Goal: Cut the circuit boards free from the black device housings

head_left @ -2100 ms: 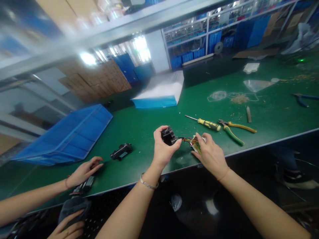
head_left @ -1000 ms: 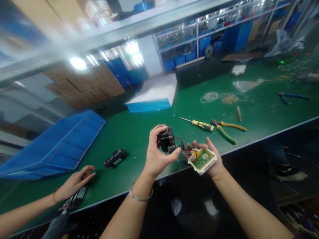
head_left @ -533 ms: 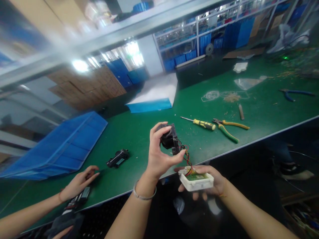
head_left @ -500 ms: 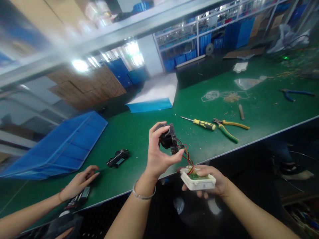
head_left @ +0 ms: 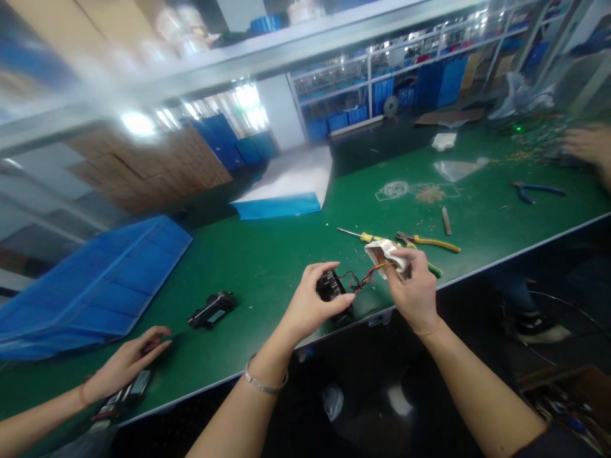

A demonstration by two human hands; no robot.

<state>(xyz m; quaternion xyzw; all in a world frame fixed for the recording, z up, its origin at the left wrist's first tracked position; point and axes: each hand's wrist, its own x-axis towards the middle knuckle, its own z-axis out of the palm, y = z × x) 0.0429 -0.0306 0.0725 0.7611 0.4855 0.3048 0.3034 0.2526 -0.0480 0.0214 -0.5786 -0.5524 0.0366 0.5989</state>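
My left hand [head_left: 315, 299] grips a black plastic housing [head_left: 330, 287] low over the bench's front edge, thumb on one side and fingers on the other. Red, black and yellow wires [head_left: 365, 280] run from it to a white plastic case [head_left: 382, 251]. That case is in my right hand [head_left: 413, 283], tilted on its side, its open face toward the left; the wires enter it there. Behind the case lie a yellow-and-black screwdriver [head_left: 370, 237] and pliers with yellow and green handles [head_left: 436, 242], both partly covered by the case and my right hand.
A co-worker's hand [head_left: 131, 362] rests at the left near a black device [head_left: 212, 310] and a blue bin [head_left: 95, 286]. Another person's hand [head_left: 589, 143] shows at the far right. Blue-handled pliers [head_left: 539, 189] and a white-topped blue box [head_left: 286, 184] are on the green bench [head_left: 267, 254].
My right hand has lifted the white case from below the bench edge and turned it on its side. My left hand has lowered the black housing. Another person's hand has appeared at far right.
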